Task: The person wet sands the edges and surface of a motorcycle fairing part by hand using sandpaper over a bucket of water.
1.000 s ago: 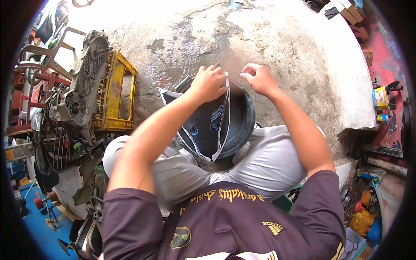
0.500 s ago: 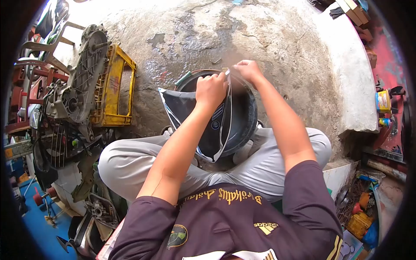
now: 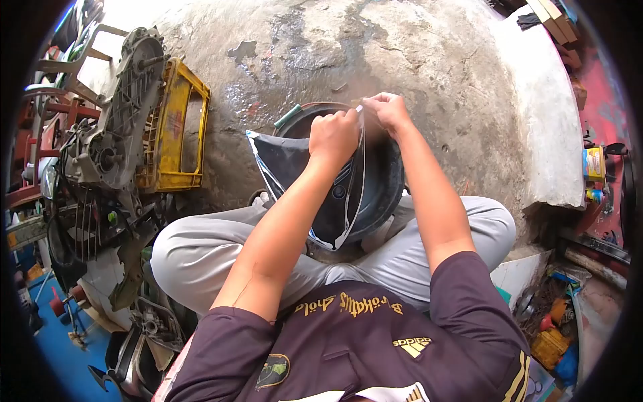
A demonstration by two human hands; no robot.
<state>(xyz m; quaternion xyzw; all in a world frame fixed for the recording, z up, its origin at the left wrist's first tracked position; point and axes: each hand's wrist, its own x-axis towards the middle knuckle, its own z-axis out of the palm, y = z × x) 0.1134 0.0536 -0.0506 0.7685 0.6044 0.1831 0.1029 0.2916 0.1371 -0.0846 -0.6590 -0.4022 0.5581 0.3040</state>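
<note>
A black, roughly triangular panel (image 3: 284,159) with white edges and a round emblem lies slanted over a round black tub (image 3: 387,201) between my legs. My left hand (image 3: 333,139) is closed around the panel's upper corner, near its white tip. Just right of that tip, my right hand (image 3: 388,112) is pinched, fingertips against or very near the edge. A small tan piece shows at those fingertips, too little of it to name. Brownish blur hangs below the right hand. On the tub's far left rim rests a green stick-like object (image 3: 288,115).
A yellow crate (image 3: 171,175) and a metal engine casing (image 3: 115,127) stand at the left. Wet patches mark the concrete floor (image 3: 455,100). A raised white ledge (image 3: 552,154) runs along the right, with assorted parts and containers beyond it.
Both hands and the panel have shifted slightly to the right in view. The right hand stays pinched by the panel's tip, and the left keeps its hold.
</note>
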